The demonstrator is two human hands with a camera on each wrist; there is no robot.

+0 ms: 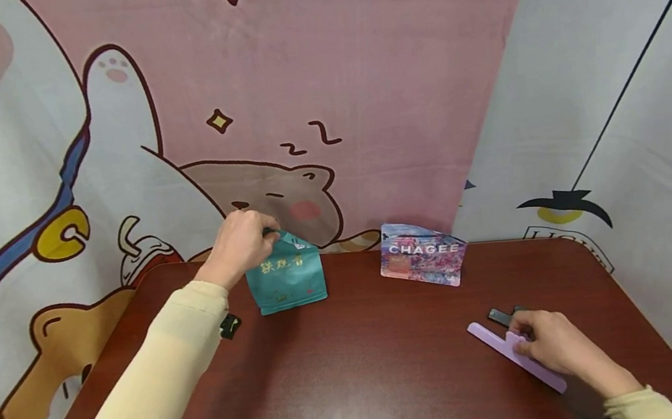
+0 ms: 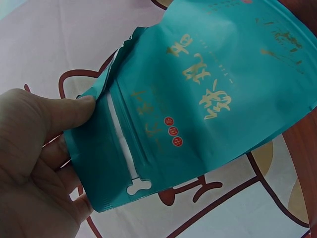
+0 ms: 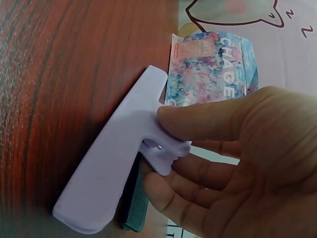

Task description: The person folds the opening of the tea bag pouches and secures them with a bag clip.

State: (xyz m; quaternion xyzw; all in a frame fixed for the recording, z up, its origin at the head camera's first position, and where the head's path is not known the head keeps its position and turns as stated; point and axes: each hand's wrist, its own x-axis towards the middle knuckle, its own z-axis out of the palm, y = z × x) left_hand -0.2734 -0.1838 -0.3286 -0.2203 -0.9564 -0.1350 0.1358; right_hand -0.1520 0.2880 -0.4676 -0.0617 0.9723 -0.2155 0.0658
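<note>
My left hand [image 1: 243, 245] pinches the top edge of a teal tea pouch [image 1: 288, 284] with gold characters; the pouch stands near the table's back edge. In the left wrist view a white strip with a bone-shaped end [image 2: 139, 187] crosses the pouch below its top, and the thumb presses on the top flap. At the right, my right hand [image 1: 555, 345] holds a long lilac bag clip [image 3: 106, 163] by its handle, between thumb and fingers. Just behind it is a dark green clip [image 3: 134, 203], partly hidden by the lilac one and the hand.
A colourful CHAGEE pouch [image 1: 422, 254] stands at the back of the reddish-brown table [image 1: 361, 367], between the two hands. Behind the table hangs a cartoon-printed cloth [image 1: 351, 53], close to the back edge.
</note>
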